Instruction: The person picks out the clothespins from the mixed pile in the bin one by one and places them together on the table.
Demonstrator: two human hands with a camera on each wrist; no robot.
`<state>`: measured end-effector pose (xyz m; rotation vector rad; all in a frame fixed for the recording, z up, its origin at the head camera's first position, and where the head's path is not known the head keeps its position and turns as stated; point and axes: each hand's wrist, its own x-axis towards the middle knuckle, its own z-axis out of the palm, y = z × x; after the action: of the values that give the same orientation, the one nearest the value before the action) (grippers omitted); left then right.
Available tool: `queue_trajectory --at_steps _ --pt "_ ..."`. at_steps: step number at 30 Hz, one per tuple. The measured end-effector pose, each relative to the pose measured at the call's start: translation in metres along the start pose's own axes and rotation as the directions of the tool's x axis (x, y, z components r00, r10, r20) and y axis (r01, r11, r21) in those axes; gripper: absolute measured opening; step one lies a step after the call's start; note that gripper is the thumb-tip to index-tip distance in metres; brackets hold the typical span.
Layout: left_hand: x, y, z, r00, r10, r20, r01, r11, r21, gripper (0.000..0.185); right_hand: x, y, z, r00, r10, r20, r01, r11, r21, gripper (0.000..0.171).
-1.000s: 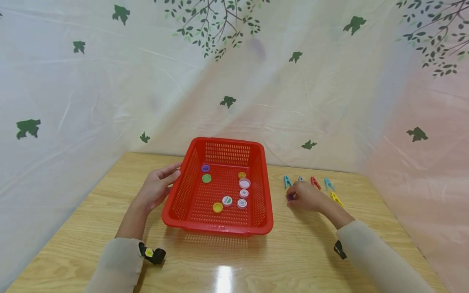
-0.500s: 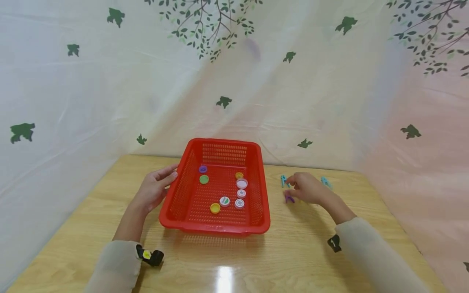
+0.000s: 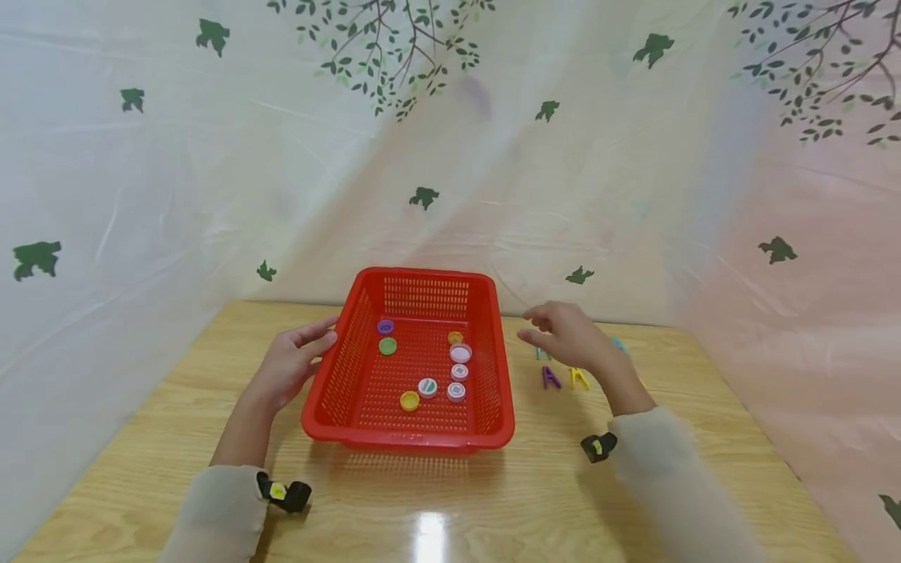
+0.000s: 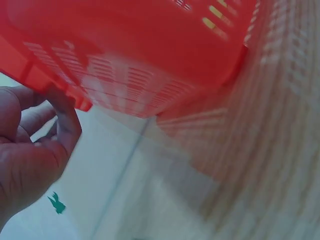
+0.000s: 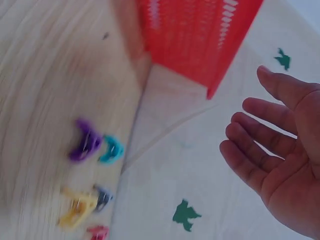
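A red mesh basket (image 3: 404, 439) stands mid-table with several bottle caps in it, among them a green cap (image 3: 387, 346) and a yellow cap (image 3: 409, 401). My left hand (image 3: 290, 363) rests against the basket's left wall, its fingers loosely bent at the rim (image 4: 75, 102). Raised just right of the basket, my right hand (image 3: 561, 334) holds nothing, with its palm (image 5: 285, 170) spread and its fingers pointing left. Below it on the table lie a purple peg (image 3: 551, 378) and a yellow peg (image 3: 579, 378).
More clothes pegs lie behind the right hand: a teal peg (image 5: 112, 150), a dark peg (image 5: 102, 197) and a red peg (image 5: 98, 232). A plastic sheet printed with leaves (image 3: 450, 156) walls the wooden table (image 3: 493, 508) at the back and both sides.
The right hand has let go of the purple peg, lifted off the table and moved left towards the basket. The left hand has stayed at the basket's side.
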<state>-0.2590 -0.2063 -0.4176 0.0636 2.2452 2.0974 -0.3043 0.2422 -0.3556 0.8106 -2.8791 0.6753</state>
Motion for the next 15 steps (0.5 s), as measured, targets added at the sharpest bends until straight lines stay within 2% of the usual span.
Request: queue_trajectory --at_steps 5,7,9,10,11,13,15 --pt "-0.006 0.01 0.0 0.999 0.012 -0.037 -0.005 0.984 0.176 0.051 0.006 -0.026 0.006 0.996 0.069 -0.057 -0.066 0.997 0.049 0.044" --pt "-0.009 0.014 0.001 0.999 0.025 -0.048 -0.013 0.971 0.24 0.05 0.009 -0.035 0.01 0.992 0.091 -0.088 -0.089 0.996 0.017 0.045" --pt "-0.011 0.02 0.004 0.997 0.04 -0.063 -0.016 0.942 0.334 0.052 0.011 -0.043 0.014 0.986 0.106 -0.125 -0.112 0.993 -0.035 0.047" --pt "-0.012 0.024 0.006 0.996 0.049 -0.071 -0.017 0.919 0.395 0.052 0.012 -0.047 0.017 0.983 0.113 -0.144 -0.125 0.99 -0.072 0.048" --pt "-0.013 0.028 0.008 0.995 0.07 -0.072 -0.028 0.884 0.466 0.053 0.014 -0.051 0.02 0.979 0.116 -0.166 -0.136 0.984 -0.114 0.048" --pt "-0.013 0.038 0.015 0.991 0.117 -0.062 -0.054 0.786 0.616 0.053 0.016 -0.056 0.027 0.972 0.116 -0.206 -0.156 0.969 -0.192 0.049" --pt "-0.015 0.048 0.025 0.99 0.137 -0.039 -0.065 0.678 0.732 0.056 0.018 -0.062 0.033 0.964 0.121 -0.238 -0.179 0.954 -0.239 0.052"
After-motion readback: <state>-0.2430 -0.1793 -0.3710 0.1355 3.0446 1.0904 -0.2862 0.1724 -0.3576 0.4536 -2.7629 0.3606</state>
